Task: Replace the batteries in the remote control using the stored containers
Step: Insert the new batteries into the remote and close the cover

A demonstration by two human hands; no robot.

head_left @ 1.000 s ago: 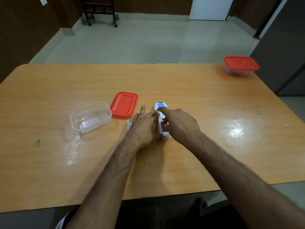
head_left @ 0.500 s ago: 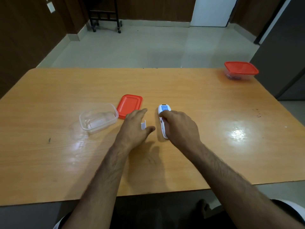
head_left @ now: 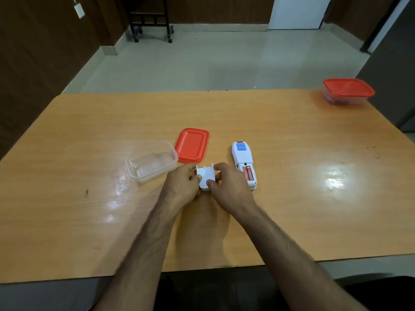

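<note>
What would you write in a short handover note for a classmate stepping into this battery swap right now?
Hands: left hand and right hand both pinch the white battery cover just above the table.
Things: remote lies face down, compartment open, two orange batteries seated in it. Open clear container and its red lid sit left of the remote; a closed container with a red lid sits at the far right corner.
Done: cover off, one container opened.
Left: refit the cover if those batteries are the new ones (cannot tell), then close the container.
</note>
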